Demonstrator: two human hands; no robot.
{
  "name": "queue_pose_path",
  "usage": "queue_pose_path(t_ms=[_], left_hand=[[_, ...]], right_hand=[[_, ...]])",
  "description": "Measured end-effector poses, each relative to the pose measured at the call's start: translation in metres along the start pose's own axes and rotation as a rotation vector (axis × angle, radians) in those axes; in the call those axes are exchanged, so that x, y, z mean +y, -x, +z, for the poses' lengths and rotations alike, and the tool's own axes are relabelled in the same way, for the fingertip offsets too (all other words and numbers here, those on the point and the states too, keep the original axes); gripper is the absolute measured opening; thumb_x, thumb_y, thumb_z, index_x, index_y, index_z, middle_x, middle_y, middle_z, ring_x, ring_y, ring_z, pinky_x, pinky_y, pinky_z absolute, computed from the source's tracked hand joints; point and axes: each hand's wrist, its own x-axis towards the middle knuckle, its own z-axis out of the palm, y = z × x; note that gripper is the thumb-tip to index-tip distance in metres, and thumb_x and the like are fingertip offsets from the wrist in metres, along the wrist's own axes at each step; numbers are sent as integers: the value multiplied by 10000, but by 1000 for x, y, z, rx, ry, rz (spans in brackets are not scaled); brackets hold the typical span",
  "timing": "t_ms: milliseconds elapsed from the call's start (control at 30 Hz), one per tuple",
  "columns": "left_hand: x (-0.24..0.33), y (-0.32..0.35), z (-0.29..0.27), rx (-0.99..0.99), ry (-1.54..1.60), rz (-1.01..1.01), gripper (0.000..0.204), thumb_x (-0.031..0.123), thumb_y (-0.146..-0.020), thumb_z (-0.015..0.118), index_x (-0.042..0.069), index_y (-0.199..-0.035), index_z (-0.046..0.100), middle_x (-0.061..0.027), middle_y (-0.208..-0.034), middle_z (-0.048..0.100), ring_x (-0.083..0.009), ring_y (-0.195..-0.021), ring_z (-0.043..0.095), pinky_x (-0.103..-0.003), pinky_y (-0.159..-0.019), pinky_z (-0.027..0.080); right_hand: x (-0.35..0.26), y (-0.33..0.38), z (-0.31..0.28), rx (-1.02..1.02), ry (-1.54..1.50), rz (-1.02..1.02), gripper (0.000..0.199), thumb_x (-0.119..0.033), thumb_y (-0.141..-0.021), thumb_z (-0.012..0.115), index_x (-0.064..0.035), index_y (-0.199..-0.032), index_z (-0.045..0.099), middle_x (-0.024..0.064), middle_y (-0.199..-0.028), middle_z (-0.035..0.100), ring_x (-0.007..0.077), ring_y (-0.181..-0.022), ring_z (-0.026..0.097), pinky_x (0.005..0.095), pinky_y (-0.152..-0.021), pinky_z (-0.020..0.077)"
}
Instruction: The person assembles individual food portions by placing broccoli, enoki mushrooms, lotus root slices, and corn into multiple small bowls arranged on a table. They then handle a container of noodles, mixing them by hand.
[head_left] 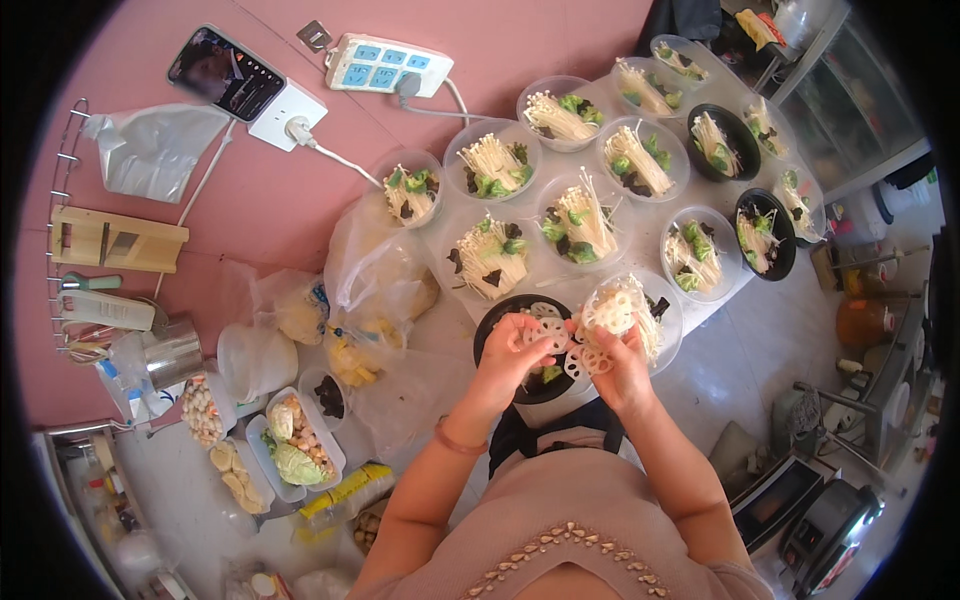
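Note:
White lotus root slices with round holes are in both my hands, close together over the table's near edge. My left hand (508,358) is closed, pinching lotus root slices at its fingertips. My right hand (625,372) is closed around a stack of lotus root slices (613,305), some fanned out toward the left hand. Beneath the left hand stands a black bowl (484,328), its contents mostly hidden. Behind the right hand, a clear bowl (672,325) holds enoki mushrooms and dark fungus. Just beyond stand clear bowls of enoki (494,262), broccoli and black fungus.
Several more filled bowls (641,162) crowd the white table. On the left are plastic bags (375,265), a container of cabbage (294,445) and a wooden slicer (118,240) by the pink wall. A phone (226,75) and a power strip (388,66) are on the wall.

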Motion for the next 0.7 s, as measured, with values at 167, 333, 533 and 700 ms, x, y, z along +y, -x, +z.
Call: queue_pose_path(t_ms=[167,333,533,700], left_hand=[[-10,-9,-3,136,-67,245,189,-13,-902,607,-10,-1072,525,-45,-911,605,-108,-795,599,-243,-674,512],[-33,-14,-35,241,-511,308,111,97,-925,628,4,-983,614,-72,-855,656,-129,-665,609,-268,-607,496],[-7,0,-4,273,-686,447,190,104,-970,575,-48,-1077,616,-108,-1033,674,-160,-846,674,-280,-766,547],[-12,-9,50,-16,72,-13,186,131,-966,586,5,-1100,610,-93,-1054,670,-171,-958,664,-345,-837,571]], right_hand=[[3,-7,0,-70,34,4,446,-38,-892,614,-126,-1283,419,100,-1178,575,296,-1087,593,552,-1003,458],[-13,-10,-5,35,-99,-5,420,-47,-895,608,-125,-1271,440,105,-1170,583,307,-1086,591,602,-1038,424],[-25,-9,-8,34,-245,-60,376,-79,-898,618,-86,-1246,477,101,-1192,586,323,-1101,578,609,-1059,398],[-27,-9,-2,34,-206,-245,407,-122,-897,623,-75,-1270,468,107,-1197,583,319,-1105,585,550,-1040,432]])
